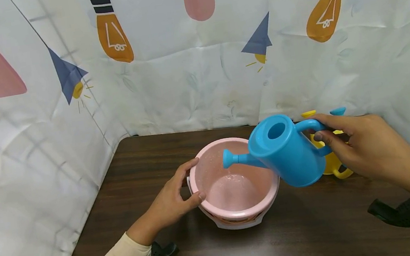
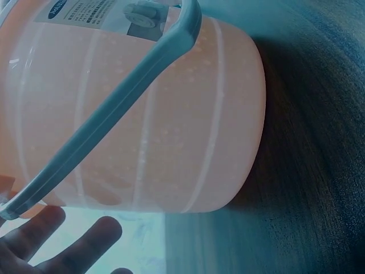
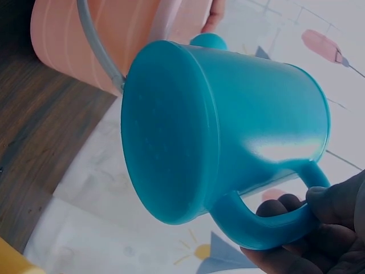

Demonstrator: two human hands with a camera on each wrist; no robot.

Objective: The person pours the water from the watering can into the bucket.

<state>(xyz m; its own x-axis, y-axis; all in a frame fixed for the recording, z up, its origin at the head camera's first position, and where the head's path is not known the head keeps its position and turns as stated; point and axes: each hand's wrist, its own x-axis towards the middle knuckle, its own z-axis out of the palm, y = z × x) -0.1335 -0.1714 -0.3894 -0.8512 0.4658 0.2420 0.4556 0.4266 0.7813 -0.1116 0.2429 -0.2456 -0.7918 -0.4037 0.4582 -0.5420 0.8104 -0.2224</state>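
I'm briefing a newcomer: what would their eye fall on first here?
Probably the bright blue watering can, its handle held in the right hand and its spout over the pink bucket on the dark table. Next come the left hand touching the bucket's left side, then the orange bulbs printed on the white backdrop behind.

Right fingers (image 1: 328, 121) grip watering can (image 1: 291, 157) (blue) over bucket (image 1: 237, 214).

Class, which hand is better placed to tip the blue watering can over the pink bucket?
Probably the right hand: it grips the blue watering can by its handle, spout over the pink bucket. The left hand touches the bucket's rim.
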